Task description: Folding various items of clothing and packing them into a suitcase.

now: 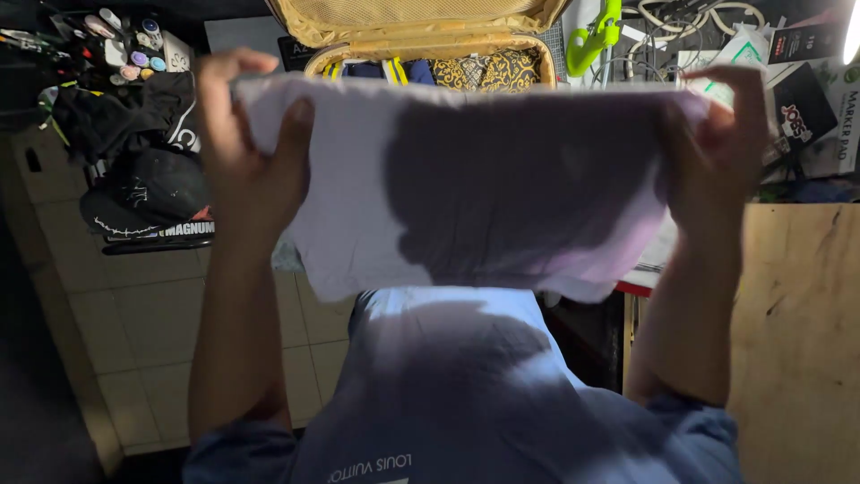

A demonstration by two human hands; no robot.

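Your left hand (246,157) is clenched on the left edge of a white cloth (466,188), fingers curled over the top and thumb pressed into the front, so that side stays taut. The cloth hangs spread in the air between your hands, in front of your chest and just this side of the open tan suitcase (421,40), which holds folded clothes. Your right hand (730,134) pinches the opposite edge at matching height, keeping the cloth level.

A single head-worn view is given, aimed steeply down and forward. The open suitcase (430,36) is seen at the top edge, with the wearer's own chest close beneath it and the tiled floor (143,341) to its lower left.
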